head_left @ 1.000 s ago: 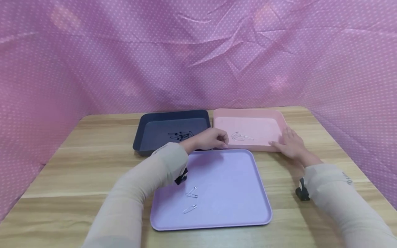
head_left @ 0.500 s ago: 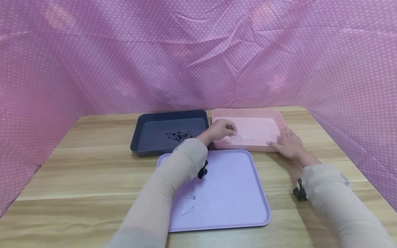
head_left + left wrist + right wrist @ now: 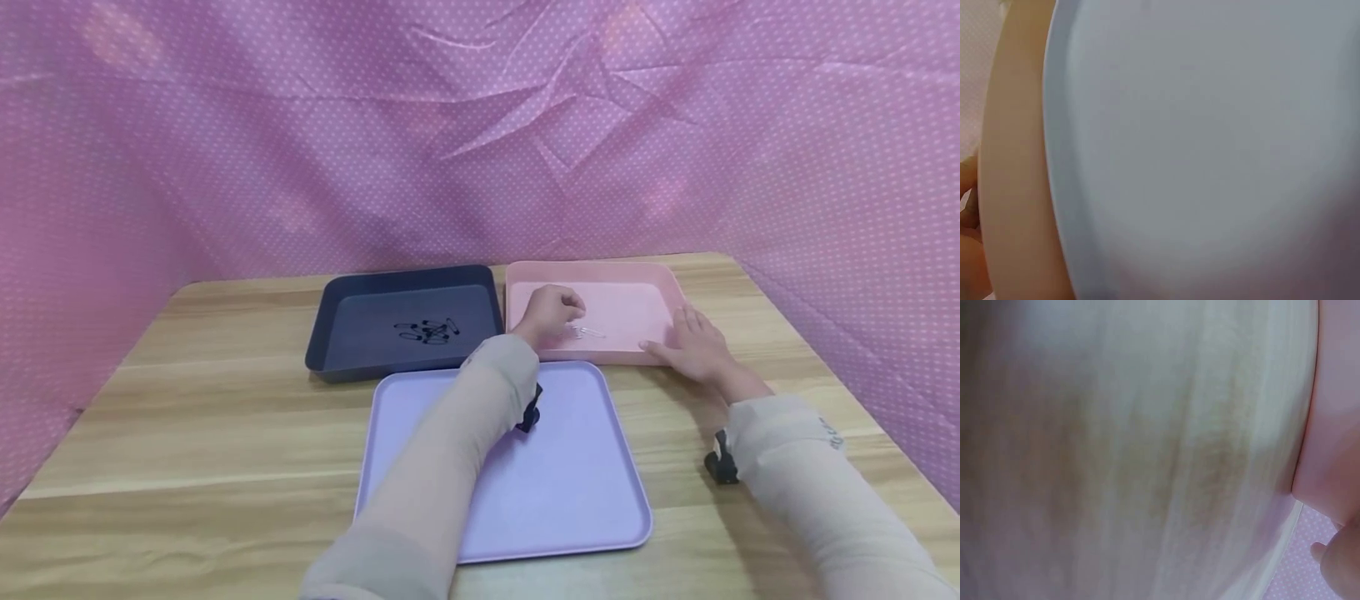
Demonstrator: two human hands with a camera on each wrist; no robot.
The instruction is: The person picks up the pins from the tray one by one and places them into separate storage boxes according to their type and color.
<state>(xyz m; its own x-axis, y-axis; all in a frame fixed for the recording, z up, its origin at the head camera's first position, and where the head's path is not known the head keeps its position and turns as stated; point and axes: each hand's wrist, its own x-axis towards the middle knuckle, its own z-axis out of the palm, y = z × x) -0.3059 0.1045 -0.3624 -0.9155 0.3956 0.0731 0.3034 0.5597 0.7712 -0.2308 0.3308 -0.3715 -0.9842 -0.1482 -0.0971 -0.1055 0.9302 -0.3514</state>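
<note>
My left hand (image 3: 551, 312) hangs over the left part of the pink tray (image 3: 630, 292), fingers bent and thumb near the fingertips. Whether a pin sits between them cannot be made out. Several silver safety pins (image 3: 588, 332) lie on that tray's floor, just right of the hand and partly hidden by it. My right hand (image 3: 697, 346) rests on the pink tray's near right corner, fingers extended along the side wall, thumb at the front wall. In the left wrist view, part of the left hand (image 3: 969, 219) shows at the left edge; the right wrist view catches a bit of the right hand (image 3: 1342, 559).
A dark grey tray (image 3: 360, 312) with several black safety pins (image 3: 427, 332) stands left of the pink one. In front lies a flat lilac tray (image 3: 562, 483), partly covered by my left forearm. A wooden table (image 3: 187, 433) bears everything; pink dotted cloth (image 3: 375, 167) hangs behind and beside.
My left hand has moved right, from the pink tray's front left corner to over its floor. Its forearm now hides the silver pins on the lilac tray. The right hand stays on the corner.
</note>
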